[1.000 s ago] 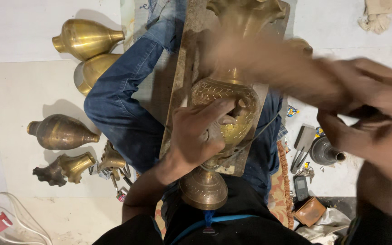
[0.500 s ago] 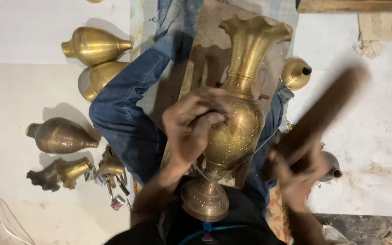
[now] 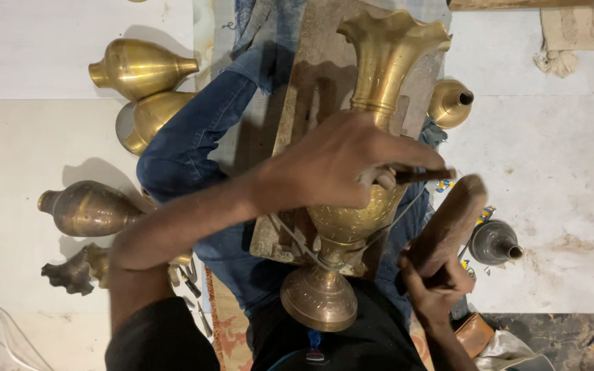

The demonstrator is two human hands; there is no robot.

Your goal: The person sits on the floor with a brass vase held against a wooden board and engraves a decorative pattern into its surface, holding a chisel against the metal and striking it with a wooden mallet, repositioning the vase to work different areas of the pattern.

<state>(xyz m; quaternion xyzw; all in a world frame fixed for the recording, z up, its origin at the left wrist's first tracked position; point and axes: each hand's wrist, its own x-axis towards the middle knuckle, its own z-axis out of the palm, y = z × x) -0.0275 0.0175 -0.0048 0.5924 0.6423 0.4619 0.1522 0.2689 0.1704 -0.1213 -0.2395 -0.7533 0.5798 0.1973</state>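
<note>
A tall brass vase [image 3: 372,124] with a flared, wavy mouth and an engraved belly lies along a stone slab [image 3: 311,103] on my lap. My left hand [image 3: 342,161] rests on the vase's belly and pinches a thin dark chisel [image 3: 424,176], its tip pointing right. My right hand [image 3: 431,285] grips the lower end of a brown wooden mallet [image 3: 448,223], held just right of the chisel. The vase's round foot [image 3: 319,299] points toward my body.
Several brass vase bodies [image 3: 142,69] lie on the white floor at left, with a darker one [image 3: 87,209] and a flared piece [image 3: 70,271] below. A small brass neck piece [image 3: 452,103] and a grey one [image 3: 495,242] sit at right. My legs wear blue jeans [image 3: 187,158].
My left hand has slid up the vase's belly and now holds the chisel there. My right hand with the mallet has swung down and inward to beside the chisel.
</note>
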